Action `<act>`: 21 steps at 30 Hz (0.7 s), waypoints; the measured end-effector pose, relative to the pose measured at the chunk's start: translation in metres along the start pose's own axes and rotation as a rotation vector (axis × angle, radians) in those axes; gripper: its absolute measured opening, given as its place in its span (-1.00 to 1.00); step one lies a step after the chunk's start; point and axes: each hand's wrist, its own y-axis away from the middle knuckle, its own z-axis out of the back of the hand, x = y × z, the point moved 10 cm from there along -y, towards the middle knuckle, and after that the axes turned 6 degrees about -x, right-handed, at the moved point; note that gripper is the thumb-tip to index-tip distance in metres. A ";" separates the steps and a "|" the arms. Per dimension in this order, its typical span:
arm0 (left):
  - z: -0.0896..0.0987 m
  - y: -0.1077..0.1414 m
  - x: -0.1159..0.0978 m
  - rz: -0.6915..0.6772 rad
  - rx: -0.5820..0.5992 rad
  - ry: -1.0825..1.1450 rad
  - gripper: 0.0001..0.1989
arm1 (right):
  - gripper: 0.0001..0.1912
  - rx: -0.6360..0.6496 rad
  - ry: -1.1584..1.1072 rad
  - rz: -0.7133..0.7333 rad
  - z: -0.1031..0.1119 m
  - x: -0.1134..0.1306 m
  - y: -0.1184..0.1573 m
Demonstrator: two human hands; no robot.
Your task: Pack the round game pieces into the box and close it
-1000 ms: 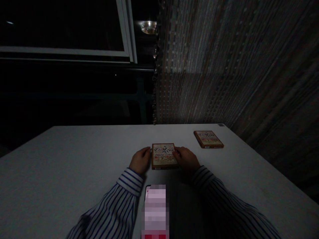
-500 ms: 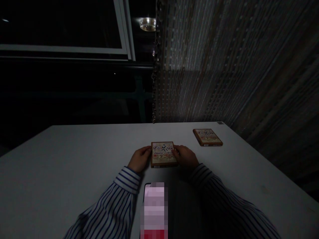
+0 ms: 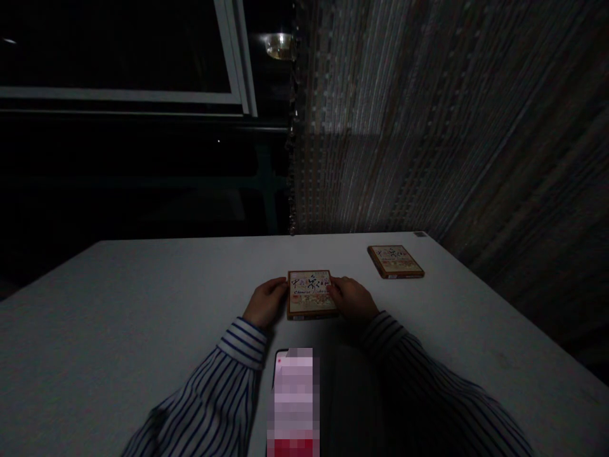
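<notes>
A flat, square Chinese chess box (image 3: 311,298) with a brown edge and dark lettering on its pale lid is between my hands, at or just above the white table (image 3: 143,304). My left hand (image 3: 265,302) grips its left side, the thumb at the upper left edge. On the other side my right hand (image 3: 354,301) holds the right edge, its thumb over the lid. The fingers beneath the box are hidden. Farther back on the right lies a second, matching chess box (image 3: 396,261), touched by neither hand.
A phone (image 3: 292,400) with a lit, blurred screen lies between my forearms at the near side. String curtains (image 3: 371,127) hang behind the table and along its right. A window frame (image 3: 118,94) shows at the upper left; the room is dim.
</notes>
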 end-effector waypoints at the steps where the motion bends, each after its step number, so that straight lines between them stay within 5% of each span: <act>1: -0.001 0.001 -0.001 0.000 0.009 -0.011 -0.63 | -0.65 -0.002 -0.004 -0.002 0.001 0.000 0.000; 12: -0.003 0.005 -0.004 0.077 -0.011 -0.021 -0.65 | -0.65 0.020 0.018 -0.023 0.000 -0.001 0.000; 21: 0.000 -0.005 0.014 0.123 -0.022 0.113 -0.69 | -0.63 0.042 0.038 -0.025 -0.002 -0.001 0.001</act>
